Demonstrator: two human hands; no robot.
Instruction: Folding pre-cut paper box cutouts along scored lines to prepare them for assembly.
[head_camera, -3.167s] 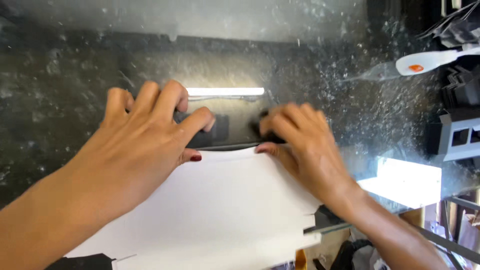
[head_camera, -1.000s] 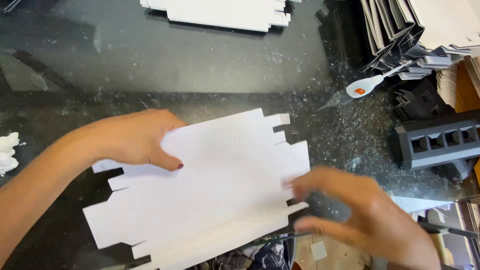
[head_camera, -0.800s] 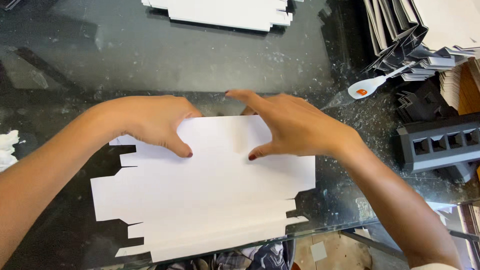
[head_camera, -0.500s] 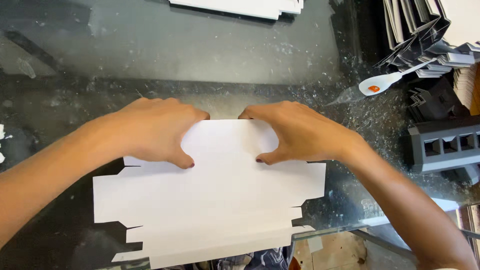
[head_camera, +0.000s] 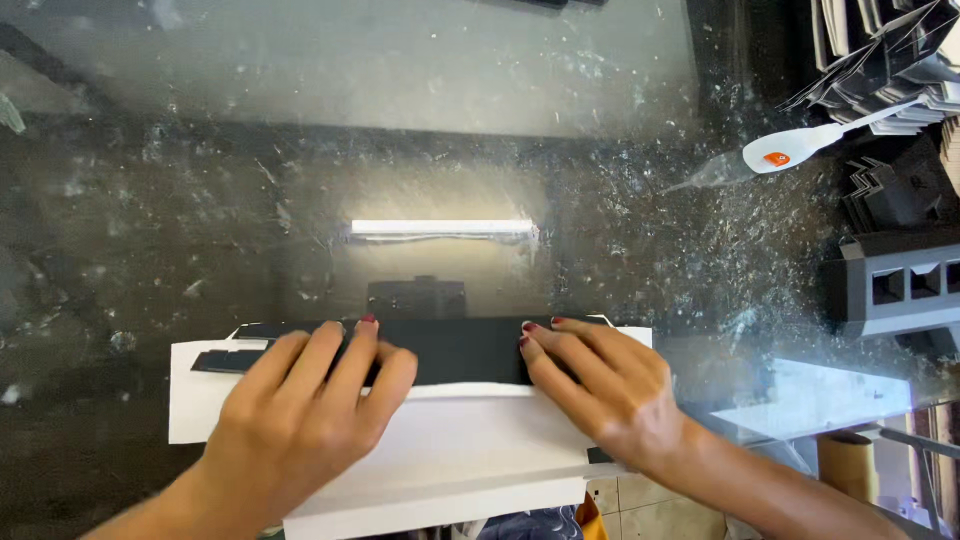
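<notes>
A flat die-cut cardboard sheet (head_camera: 470, 440), white on one face and black on the other, lies on a dusty glass table near its front edge. Its far flap (head_camera: 455, 350) is folded over toward me, showing the black side. My left hand (head_camera: 300, 420) presses flat on the left part of that folded flap. My right hand (head_camera: 600, 390) presses on the right part, fingers spread along the crease. Both hands rest palm down on the sheet.
The glass table (head_camera: 400, 150) reflects a ceiling light strip. A white-handled tool with an orange dot (head_camera: 790, 155) lies at the right. Black moulded trays (head_camera: 895, 290) and stacked folded cardboard (head_camera: 890, 50) sit at the right edge.
The sheet's far edge has been folded over toward me, so a black strip now shows. Both hands moved down onto that fold and press it flat.
</notes>
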